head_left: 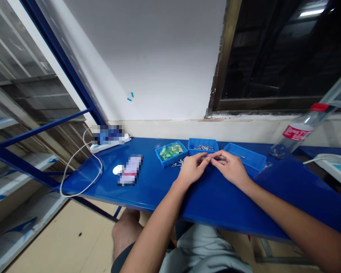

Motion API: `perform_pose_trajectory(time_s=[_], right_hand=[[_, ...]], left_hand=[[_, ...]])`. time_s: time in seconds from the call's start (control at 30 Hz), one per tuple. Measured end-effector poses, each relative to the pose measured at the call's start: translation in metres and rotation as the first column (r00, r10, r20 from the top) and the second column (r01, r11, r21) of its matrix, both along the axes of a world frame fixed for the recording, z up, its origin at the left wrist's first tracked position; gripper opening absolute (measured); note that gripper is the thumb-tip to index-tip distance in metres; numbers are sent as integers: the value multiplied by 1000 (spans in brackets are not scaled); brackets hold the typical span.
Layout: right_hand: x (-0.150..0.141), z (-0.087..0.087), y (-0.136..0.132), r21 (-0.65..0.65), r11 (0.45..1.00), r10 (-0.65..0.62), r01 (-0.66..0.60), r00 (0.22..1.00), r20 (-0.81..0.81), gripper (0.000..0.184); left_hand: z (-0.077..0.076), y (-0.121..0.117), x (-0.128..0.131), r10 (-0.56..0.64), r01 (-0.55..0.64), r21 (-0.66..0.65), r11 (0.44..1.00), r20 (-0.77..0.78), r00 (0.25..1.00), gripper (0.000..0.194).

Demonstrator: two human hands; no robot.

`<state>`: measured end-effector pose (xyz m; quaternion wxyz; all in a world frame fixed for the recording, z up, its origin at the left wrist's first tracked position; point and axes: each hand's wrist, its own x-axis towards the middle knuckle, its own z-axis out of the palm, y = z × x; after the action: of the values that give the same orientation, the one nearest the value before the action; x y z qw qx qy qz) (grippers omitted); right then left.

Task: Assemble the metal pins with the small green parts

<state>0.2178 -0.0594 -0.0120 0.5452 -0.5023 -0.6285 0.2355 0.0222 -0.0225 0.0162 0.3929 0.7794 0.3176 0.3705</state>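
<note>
My left hand and my right hand meet fingertip to fingertip over the blue table. Both are closed in a pinch, and whatever lies between the fingers is too small to name. Just beyond them stands a blue bin with thin metal pieces like screws or pins. To its left a second blue bin holds green, glossy pieces. The right-hand blue bin has a small metal piece in it. More small metal pieces lie loose beside my left hand, partly hidden by it.
A blurred-out phone-like object and a white round item lie on the left. Behind them are a power strip and a looping white cable. A plastic bottle stands at the right, near another white strip.
</note>
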Motion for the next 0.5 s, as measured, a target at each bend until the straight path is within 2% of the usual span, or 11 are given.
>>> perform_pose_trajectory(time_s=[0.17,0.23,0.37,0.5], right_hand=[[1,3,3,142,990,-4,-24,981,194,18],[2,4,3,149,988,-2,-35,970,242,17],[0,6,2,117,992,19,-47,973,232,18],[-1,7,0,95,995,9,-30,975,222,18]], left_hand=[[-7,7,1,5,9,-79,997,175,985,32],[-8,9,2,33,-18,-81,997,195,980,43],[-6,8,1,74,-72,-20,997,149,986,71],[-7,6,0,44,-48,82,995,49,998,73]])
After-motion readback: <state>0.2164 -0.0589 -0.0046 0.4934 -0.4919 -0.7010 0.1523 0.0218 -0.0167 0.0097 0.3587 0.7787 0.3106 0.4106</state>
